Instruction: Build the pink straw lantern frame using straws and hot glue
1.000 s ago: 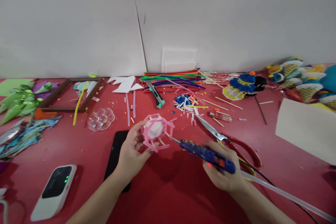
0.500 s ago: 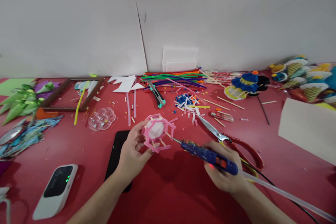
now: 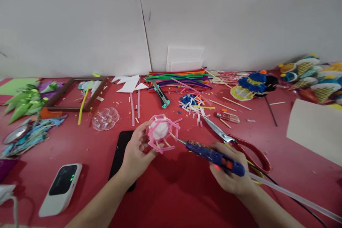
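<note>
My left hand [image 3: 139, 153] is closed on a small round frame of pink straw pieces and thin wooden sticks [image 3: 162, 146], with a white disc [image 3: 159, 129] in its middle. In my right hand [image 3: 232, 171] is a blue hot glue gun [image 3: 205, 152], gripped with its nozzle pointing left. The nozzle tip is close to the right edge of the pink frame; whether it touches I cannot tell. A long clear glue stick [image 3: 288, 191] sticks out of the gun's back. A small red light glows on the gun near my fingers.
Red-handled scissors [image 3: 251, 149] lie just beyond my right hand. A black phone [image 3: 121, 149] lies beneath my left forearm, a white device [image 3: 61, 189] farther left. Behind are a utility knife [image 3: 161, 95], cut straw bits [image 3: 190, 102] and coloured pipe cleaners [image 3: 177, 76].
The whole view has shifted slightly, so everything sits a little farther right. Both hands keep their grip, and the glue gun's nozzle stays beside the pink frame.
</note>
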`<state>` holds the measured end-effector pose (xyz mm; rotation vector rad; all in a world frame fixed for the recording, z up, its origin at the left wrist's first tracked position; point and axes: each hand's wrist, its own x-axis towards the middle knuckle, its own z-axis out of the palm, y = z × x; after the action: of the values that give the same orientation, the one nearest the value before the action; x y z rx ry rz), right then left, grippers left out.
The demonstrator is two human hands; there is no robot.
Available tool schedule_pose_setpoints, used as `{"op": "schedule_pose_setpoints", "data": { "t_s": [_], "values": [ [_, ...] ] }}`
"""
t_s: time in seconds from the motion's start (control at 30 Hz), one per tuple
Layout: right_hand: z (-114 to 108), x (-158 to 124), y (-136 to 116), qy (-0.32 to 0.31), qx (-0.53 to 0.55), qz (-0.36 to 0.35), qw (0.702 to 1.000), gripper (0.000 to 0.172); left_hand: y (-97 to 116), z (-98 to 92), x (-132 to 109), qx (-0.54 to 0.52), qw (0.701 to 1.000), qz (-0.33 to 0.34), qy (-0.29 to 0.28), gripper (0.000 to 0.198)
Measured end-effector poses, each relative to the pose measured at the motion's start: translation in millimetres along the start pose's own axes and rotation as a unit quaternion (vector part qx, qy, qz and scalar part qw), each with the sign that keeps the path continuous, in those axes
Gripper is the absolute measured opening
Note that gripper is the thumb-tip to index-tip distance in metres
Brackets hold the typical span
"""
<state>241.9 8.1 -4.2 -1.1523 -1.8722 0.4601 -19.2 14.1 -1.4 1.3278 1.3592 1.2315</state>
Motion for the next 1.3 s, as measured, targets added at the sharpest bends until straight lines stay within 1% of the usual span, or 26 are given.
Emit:
{"op": "schedule_pose_setpoints", "data": {
  "t_s": [0.17, 0.3, 0.37, 0.53, 0.73, 0.8, 0.93, 1.17, 1.3],
  "values": [
    [-0.1, 1.1, -1.0, 0.006, 0.005, -0.012, 1.000, 0.005, 1.1, 0.3, -0.5, -0.007, 1.000, -0.008, -0.008, 0.062],
    [-2.8, 2.8, -2.4, 0.001, 0.001, -0.046, 0.999, 0.011, 1.3, 0.9, 0.0, 0.013, 1.000, -0.024, -0.009, 0.062],
    [-4.2, 2.9, -2.5, -0.001, 0.001, -0.050, 0.999, 0.014, 1.2, 1.0, 0.6, 0.016, 1.000, -0.025, -0.006, 0.062],
    [-4.0, 0.9, -1.2, 0.004, -0.005, -0.038, 0.999, 0.014, 2.0, 1.2, 1.5, 0.002, 1.000, -0.018, -0.007, 0.063],
    [-2.8, -0.1, 0.3, 0.020, -0.011, -0.056, 0.998, 0.014, 1.5, 0.0, 1.3, 0.006, 1.000, -0.007, 0.001, 0.063],
    [-3.0, 0.3, -0.3, 0.023, -0.016, -0.052, 0.998, 0.013, 1.6, 0.1, 1.8, 0.010, 1.000, -0.007, 0.001, 0.064],
    [-2.6, 1.1, -1.0, 0.031, -0.022, -0.042, 0.998, 0.013, 2.1, 1.5, 2.5, 0.007, 1.000, -0.004, -0.014, 0.066],
    [-1.6, 0.7, -0.2, 0.017, -0.029, -0.076, 0.997, 0.014, 0.6, 1.3, 2.7, 0.002, 1.000, 0.006, -0.025, 0.067],
    [-0.4, 0.4, 0.8, 0.007, -0.032, -0.082, 0.996, 0.016, 1.6, 0.5, 1.6, 0.001, 1.000, 0.008, -0.029, 0.067]
  ]
}}
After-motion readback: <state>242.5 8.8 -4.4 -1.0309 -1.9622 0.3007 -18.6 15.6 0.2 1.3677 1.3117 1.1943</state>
